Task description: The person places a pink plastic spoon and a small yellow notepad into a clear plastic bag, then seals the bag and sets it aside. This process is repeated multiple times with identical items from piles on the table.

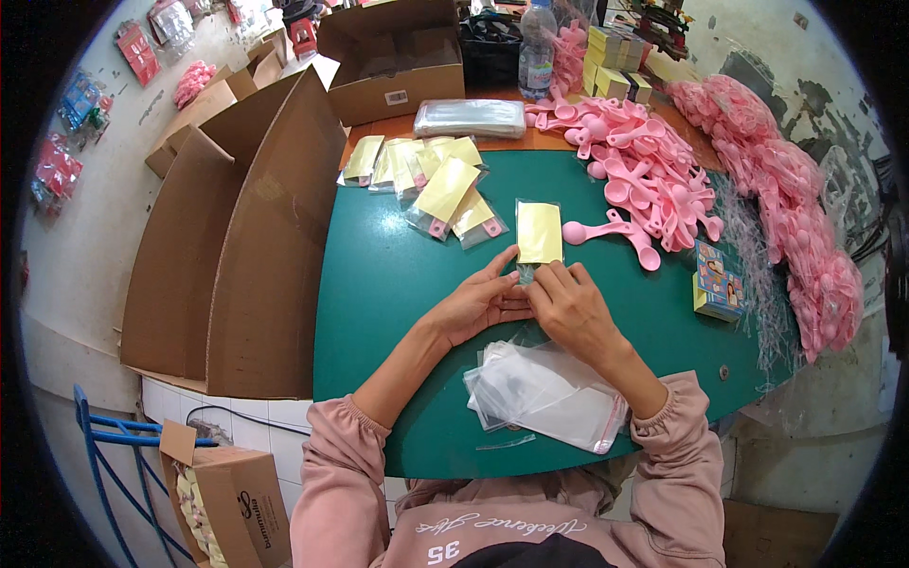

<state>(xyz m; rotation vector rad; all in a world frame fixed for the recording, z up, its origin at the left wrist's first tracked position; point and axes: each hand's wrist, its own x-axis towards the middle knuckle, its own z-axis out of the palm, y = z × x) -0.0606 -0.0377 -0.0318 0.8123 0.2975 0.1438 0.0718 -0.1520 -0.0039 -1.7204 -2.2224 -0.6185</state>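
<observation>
A small clear plastic bag with a yellow card inside lies upright in front of me, its lower end between my hands. My left hand holds that end from the left, its index finger along the card's edge. My right hand pinches the same end, with the fingers bent over it. What else the bag holds is hidden. Just below my hands is a loose stack of clear plastic bags. Pink measuring spoons are heaped at the far right, with one near the bag. Filled bags with yellow cards lie at the far left.
A tall open cardboard box borders the green table top on the left. Behind are another box, a pack of clear bags and a water bottle. A card stack and bagged pink spoons stand right.
</observation>
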